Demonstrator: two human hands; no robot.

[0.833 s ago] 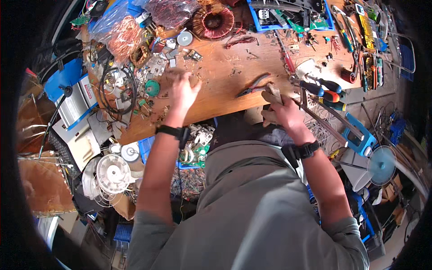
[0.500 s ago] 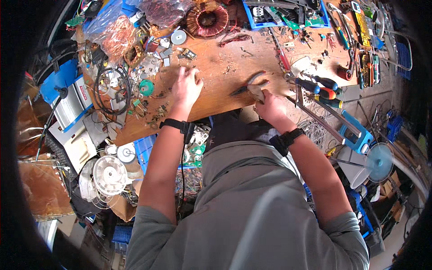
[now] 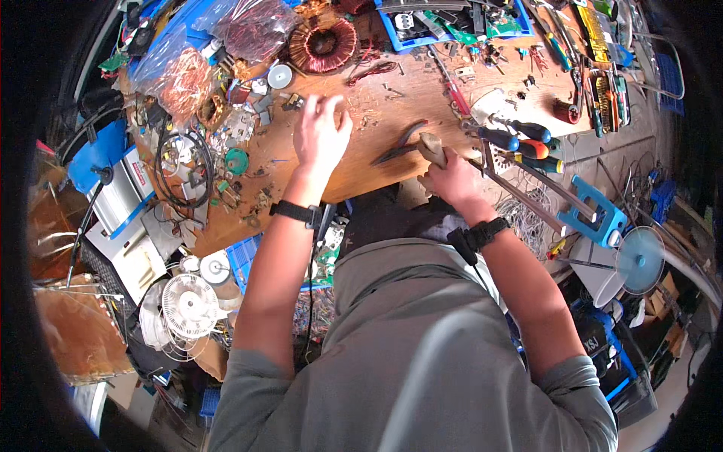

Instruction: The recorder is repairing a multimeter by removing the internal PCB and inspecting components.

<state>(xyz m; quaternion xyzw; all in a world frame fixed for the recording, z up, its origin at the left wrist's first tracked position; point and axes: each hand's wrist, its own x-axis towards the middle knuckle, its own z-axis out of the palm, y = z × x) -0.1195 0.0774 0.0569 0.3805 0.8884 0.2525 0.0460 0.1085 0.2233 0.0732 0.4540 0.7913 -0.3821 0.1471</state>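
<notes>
My left hand (image 3: 322,139) is over the wooden bench (image 3: 361,166) with its fingers apart, and nothing shows in it. By the bench's front edge, my right hand (image 3: 455,178) is closed around a tan, blunt-ended handle (image 3: 431,149). The handle looks wooden, but the rest of the tool is hidden by my fingers. Pliers (image 3: 399,151) with dark jaws and partly red handles lie on the bench just left of that handle, which overlaps part of them. Small metal bits and crumbs are scattered beyond my left hand.
Copper coils (image 3: 324,47), bagged copper wire (image 3: 186,74) and a black cable loop (image 3: 184,162) crowd the left and back. A blue tray (image 3: 482,34) of parts stands behind. Several screwdrivers (image 3: 501,138) and long metal bars (image 3: 527,197) lie to the right. A small fan (image 3: 640,260) is at lower right.
My left hand has gone from curled fingers to spread ones. My right hand has tilted the tan handle up, more over the pliers. The whole view has shifted slightly.
</notes>
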